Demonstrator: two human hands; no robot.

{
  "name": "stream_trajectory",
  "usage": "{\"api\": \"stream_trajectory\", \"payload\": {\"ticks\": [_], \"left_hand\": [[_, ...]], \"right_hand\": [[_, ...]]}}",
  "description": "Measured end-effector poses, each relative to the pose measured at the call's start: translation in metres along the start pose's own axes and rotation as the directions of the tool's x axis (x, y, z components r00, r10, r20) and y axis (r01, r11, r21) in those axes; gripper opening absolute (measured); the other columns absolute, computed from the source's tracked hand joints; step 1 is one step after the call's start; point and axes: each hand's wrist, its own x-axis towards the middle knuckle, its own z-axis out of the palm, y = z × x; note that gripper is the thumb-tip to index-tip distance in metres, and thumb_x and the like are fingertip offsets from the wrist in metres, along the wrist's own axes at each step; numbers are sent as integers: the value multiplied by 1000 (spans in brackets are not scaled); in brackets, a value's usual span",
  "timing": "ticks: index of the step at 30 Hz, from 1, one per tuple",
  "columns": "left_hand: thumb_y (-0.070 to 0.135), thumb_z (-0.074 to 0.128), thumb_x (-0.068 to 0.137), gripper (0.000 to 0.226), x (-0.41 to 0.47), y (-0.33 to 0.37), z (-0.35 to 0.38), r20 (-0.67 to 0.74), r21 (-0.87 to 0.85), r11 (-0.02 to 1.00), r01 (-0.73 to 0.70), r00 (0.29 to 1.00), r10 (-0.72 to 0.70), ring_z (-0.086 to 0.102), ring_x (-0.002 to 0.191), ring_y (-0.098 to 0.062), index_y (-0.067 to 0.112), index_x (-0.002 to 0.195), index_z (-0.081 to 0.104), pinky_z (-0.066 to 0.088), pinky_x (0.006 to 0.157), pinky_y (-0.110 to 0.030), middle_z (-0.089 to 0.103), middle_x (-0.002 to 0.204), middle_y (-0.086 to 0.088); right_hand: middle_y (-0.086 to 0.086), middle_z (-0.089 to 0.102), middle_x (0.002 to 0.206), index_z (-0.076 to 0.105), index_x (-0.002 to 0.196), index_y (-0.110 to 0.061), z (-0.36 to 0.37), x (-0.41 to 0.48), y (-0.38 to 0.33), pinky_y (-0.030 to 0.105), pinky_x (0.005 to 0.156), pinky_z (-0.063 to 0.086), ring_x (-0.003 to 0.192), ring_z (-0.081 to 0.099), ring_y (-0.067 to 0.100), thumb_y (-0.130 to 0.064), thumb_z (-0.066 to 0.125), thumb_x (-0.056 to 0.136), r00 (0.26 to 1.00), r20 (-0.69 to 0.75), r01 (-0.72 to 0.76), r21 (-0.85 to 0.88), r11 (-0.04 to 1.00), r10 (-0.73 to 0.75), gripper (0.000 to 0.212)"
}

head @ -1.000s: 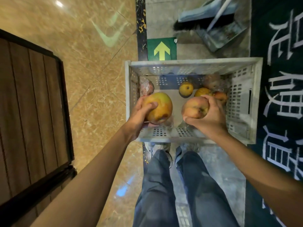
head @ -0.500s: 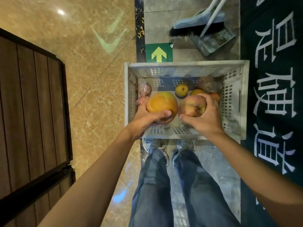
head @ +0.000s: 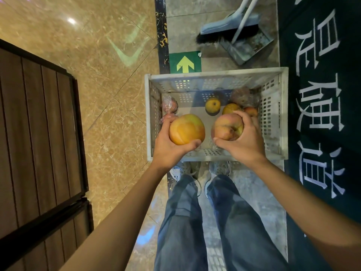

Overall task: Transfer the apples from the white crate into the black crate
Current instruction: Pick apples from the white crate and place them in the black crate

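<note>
head view: left hand [head: 168, 151] grips yellow apple [head: 187, 129], right hand [head: 246, 141] grips red apple [head: 226, 127]; both lifted higher over white crate [head: 214, 75]; transfer next

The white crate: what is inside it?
A yellow apple, an orange apple, a red apple, and wrapped fruit at the left wall and back right corner. The left hand and right hand, each holding an apple, cover the near floor.

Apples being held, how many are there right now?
2: an orange-yellow apple in the left hand, a pinkish apple in the right hand, both over the white crate. More lie inside, some possibly hidden.
</note>
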Motion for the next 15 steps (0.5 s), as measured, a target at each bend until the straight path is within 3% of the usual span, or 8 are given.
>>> {"api": "stream_trajectory", "payload": {"ticks": [2, 4, 6, 9, 11, 13, 15], "left_hand": [[33, 74, 63, 62, -5, 6, 2, 76, -267, 948, 172, 985, -157, 64, 91, -22, 27, 118, 48, 57, 62, -27, 55, 114, -4], [40, 69, 69, 59, -8, 12, 5, 257, -527, 730, 435, 900, -351, 70, 76, -27, 23, 121, 47, 59, 57, -29, 63, 107, -14], [55, 57, 68, 65, -12, 16, 8, 391, -644, 516, 566, 822, -414, 72, 72, -27, 17, 120, 50, 59, 65, -31, 68, 100, -18], [59, 58, 63, 78, -15, 16, 13, 453, -755, 282, 592, 781, -429, 72, 78, -30, 11, 124, 52, 58, 70, -34, 69, 104, -21], [56, 61, 64, 81, -15, 18, 15, 463, -808, 147, 570, 769, -441, 72, 77, -33, 10, 129, 50, 61, 58, -34, 67, 109, -21], [59, 60, 70, 79, -15, 20, 16, 470, -811, 99, 576, 744, -475, 72, 70, -32, 8, 130, 51, 56, 45, -28, 68, 103, -20], [64, 58, 72, 80, -15, 22, 16, 483, -806, 64, 588, 718, -501, 71, 66, -30, 6, 127, 54, 54, 41, -27, 70, 95, -19]], "right_hand": [[1, 42, 129, 44, 128, -31, -1, -1, 2, 31, 88, 41, 115, 49, 23, -33, 85, 56, 1000, -6, -11, 12, 1000, 12, 83], [1, 42, 130, 44, 127, -32, -1, -3, 4, 29, 87, 39, 116, 48, 22, -32, 85, 57, 1000, -12, -27, 27, 999, 27, 81], [1, 41, 130, 44, 126, -32, -2, -5, 5, 28, 86, 38, 116, 46, 20, -32, 84, 57, 999, -12, -40, 43, 998, 40, 80], [1, 41, 129, 44, 127, -32, -5, -8, 7, 26, 84, 36, 115, 45, 17, -33, 84, 57, 999, -10, -48, 39, 998, 49, 81], [1, 40, 128, 43, 127, -32, -7, -11, 7, 26, 84, 35, 114, 45, 16, -34, 84, 57, 999, -2, -34, 20, 999, 35, 81], [0, 40, 127, 43, 127, -32, -8, -13, 7, 26, 85, 36, 114, 45, 16, -33, 84, 58, 1000, 3, -21, 14, 1000, 21, 81], [0, 40, 128, 43, 127, -32, -8, -14, 8, 26, 85, 36, 114, 45, 17, -33, 84, 57, 1000, 5, -20, 20, 1000, 20, 81]]}}
